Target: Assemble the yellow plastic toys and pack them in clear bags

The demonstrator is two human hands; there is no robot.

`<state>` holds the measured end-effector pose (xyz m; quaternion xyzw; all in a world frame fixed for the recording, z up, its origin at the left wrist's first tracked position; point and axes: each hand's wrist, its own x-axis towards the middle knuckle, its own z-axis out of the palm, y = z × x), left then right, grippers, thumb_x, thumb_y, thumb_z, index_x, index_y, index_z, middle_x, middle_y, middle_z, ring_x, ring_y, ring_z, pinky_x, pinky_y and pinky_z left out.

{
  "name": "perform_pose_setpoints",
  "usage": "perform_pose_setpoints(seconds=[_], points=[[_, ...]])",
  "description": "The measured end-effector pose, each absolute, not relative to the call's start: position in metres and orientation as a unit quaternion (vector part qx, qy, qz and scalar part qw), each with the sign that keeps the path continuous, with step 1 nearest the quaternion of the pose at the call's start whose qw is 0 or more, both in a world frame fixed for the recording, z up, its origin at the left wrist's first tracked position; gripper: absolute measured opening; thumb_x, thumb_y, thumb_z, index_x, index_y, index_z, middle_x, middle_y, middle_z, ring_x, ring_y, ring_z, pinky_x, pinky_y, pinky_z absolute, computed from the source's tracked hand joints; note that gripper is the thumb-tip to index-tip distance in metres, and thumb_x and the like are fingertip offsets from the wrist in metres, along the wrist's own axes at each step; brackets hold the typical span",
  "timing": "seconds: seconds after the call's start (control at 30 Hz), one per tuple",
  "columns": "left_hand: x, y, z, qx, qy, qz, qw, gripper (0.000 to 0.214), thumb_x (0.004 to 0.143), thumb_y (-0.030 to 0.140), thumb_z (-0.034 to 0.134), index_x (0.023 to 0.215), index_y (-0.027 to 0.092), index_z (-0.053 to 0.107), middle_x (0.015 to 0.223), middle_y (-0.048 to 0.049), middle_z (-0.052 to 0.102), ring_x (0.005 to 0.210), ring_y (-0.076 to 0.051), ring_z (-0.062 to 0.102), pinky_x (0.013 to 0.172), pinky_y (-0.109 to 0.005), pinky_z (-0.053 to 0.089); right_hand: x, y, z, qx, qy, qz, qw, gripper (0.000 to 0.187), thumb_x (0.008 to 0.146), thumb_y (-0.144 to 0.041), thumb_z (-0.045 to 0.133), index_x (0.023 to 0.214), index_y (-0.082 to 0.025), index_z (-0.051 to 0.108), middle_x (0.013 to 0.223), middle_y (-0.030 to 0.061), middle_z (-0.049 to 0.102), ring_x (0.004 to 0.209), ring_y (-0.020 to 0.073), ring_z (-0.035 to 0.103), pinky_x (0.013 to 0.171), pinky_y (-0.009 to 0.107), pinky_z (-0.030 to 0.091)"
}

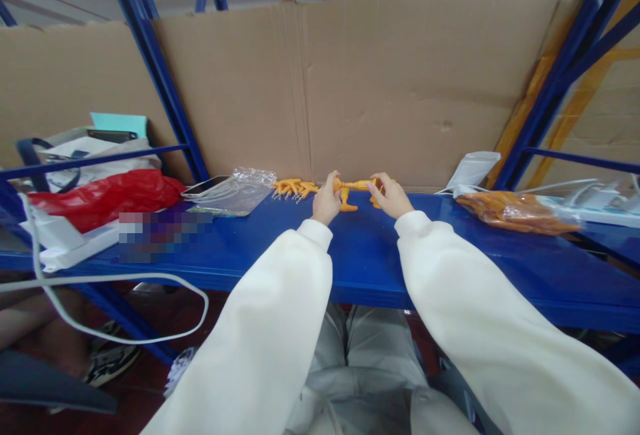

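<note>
Both my hands are together over the back of the blue shelf, at an orange plastic piece (pixel 357 185) with a ribbed bar and parts that hang down. My left hand (pixel 327 200) has its fingers closed on the piece's left end. At the right end, my right hand (pixel 392 196) pinches it between thumb and fingers. A foot-like orange part (pixel 349 208) hangs below the bar, beside my left hand. Left of my hands lies a pile of orange plastic pieces (pixel 295 187) with small metal chains. What exactly the held piece is, I cannot make out.
Cardboard (pixel 380 88) walls off the back of the blue shelf (pixel 367 262). A clear plastic bag (pixel 235 195), a red bag (pixel 110 198) and a white power strip (pixel 85 248) are on the left. A bag of orange pieces (pixel 520 212) lies right. A white cable (pixel 150 276) loops in front.
</note>
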<state>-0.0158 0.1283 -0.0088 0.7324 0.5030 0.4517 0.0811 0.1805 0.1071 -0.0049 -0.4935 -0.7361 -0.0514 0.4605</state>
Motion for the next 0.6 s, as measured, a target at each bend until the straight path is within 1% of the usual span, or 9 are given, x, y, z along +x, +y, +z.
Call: perform_pose_setpoints(seconds=[0.13, 0.3, 0.47, 0.6], points=[[-0.015, 0.119, -0.004, 0.723, 0.535, 0.430, 0.077, 0.056, 0.092, 0.008, 0.053, 0.144, 0.028, 0.050, 0.119, -0.0082, 0.071, 0.114, -0.026, 0.069, 0.101, -0.042, 0.055, 0.180, 0.106, -0.004, -0.481, -0.750, -0.052, 0.450, 0.035, 0.095, -0.049, 0.049, 0.112, -0.021, 0.061, 0.096, 0.0114, 0.072, 0.084, 0.0255, 0.067, 0.081, 0.043, 0.054], [-0.015, 0.115, -0.002, 0.715, 0.551, 0.423, 0.083, 0.059, 0.091, 0.008, 0.054, 0.145, 0.032, 0.049, 0.123, -0.0066, 0.070, 0.116, -0.025, 0.068, 0.102, -0.042, 0.055, 0.179, 0.105, -0.004, -0.483, -0.754, -0.046, 0.443, 0.034, 0.095, -0.047, 0.050, 0.114, -0.021, 0.061, 0.099, 0.0117, 0.071, 0.083, 0.0246, 0.066, 0.079, 0.042, 0.054], [-0.015, 0.116, -0.002, 0.709, 0.551, 0.429, 0.092, 0.056, 0.092, 0.006, 0.052, 0.143, 0.029, 0.049, 0.122, -0.0082, 0.069, 0.113, -0.024, 0.069, 0.100, -0.041, 0.056, 0.178, 0.110, -0.007, -0.463, -0.765, -0.056, 0.445, 0.035, 0.094, -0.044, 0.052, 0.119, -0.021, 0.060, 0.109, 0.0143, 0.069, 0.090, 0.0262, 0.066, 0.084, 0.045, 0.055], [-0.015, 0.117, -0.003, 0.702, 0.554, 0.437, 0.101, 0.055, 0.092, 0.006, 0.052, 0.143, 0.028, 0.049, 0.121, -0.0087, 0.069, 0.112, -0.024, 0.069, 0.099, -0.040, 0.056, 0.179, 0.112, -0.007, -0.444, -0.778, -0.070, 0.439, 0.032, 0.092, -0.036, 0.055, 0.120, -0.021, 0.060, 0.118, 0.0155, 0.066, 0.096, 0.0275, 0.066, 0.088, 0.048, 0.054]])
